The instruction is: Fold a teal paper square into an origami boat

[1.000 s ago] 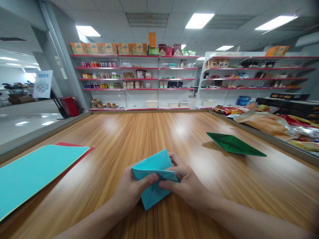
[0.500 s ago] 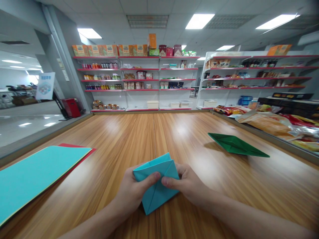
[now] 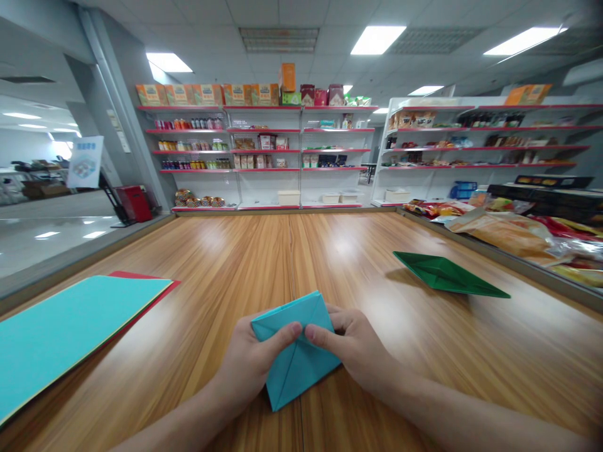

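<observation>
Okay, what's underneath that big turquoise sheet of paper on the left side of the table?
Under the big turquoise paper sheet lies a red paper sheet; only its far corner and edge show. Both rest on the wooden table. Whether more sheets lie beneath is hidden.

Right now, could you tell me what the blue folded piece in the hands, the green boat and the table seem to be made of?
The blue folded piece looks like matte coloured paper: sharp creases, thin flat flaps, pinched by the left hand and right hand. The green boat appears to be similar paper, with crisp folded edges. The table looks like wood or wood-grain laminate; its glossy top reflects the ceiling lights.
</observation>
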Demonstrator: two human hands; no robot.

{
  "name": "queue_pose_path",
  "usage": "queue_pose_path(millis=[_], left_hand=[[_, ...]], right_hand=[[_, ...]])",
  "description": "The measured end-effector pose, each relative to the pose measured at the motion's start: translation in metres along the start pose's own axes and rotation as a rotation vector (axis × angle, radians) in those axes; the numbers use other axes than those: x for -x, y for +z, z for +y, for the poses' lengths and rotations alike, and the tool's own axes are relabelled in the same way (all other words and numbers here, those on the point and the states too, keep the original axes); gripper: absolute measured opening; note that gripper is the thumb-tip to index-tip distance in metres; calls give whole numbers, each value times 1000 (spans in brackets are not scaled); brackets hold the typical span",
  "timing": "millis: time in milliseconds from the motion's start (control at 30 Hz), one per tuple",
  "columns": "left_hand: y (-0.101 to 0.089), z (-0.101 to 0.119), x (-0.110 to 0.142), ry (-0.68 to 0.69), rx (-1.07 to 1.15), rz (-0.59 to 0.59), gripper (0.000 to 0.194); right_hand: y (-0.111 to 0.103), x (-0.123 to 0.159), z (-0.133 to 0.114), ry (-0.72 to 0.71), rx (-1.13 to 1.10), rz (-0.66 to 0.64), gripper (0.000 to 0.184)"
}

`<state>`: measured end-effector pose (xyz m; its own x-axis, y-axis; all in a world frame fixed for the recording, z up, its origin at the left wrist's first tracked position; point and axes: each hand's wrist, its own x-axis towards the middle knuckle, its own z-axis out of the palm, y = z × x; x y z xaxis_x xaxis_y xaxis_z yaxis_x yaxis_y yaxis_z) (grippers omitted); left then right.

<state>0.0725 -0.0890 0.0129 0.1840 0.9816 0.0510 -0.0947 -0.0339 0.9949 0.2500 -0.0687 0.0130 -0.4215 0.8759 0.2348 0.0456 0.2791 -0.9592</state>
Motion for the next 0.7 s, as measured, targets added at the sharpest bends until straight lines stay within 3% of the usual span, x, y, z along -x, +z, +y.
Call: queue_pose_path(millis=[233,467,700], left_hand=[[3,5,0,-38,65,7,33],[4,5,0,-66,110,21,34],[2,4,-1,-94,136,-32,35]], right_hand=[[2,1,1,199,-38,112,38],[2,-1,6,149,-39,233,41],[-1,-3,4,164,-138,14,39]])
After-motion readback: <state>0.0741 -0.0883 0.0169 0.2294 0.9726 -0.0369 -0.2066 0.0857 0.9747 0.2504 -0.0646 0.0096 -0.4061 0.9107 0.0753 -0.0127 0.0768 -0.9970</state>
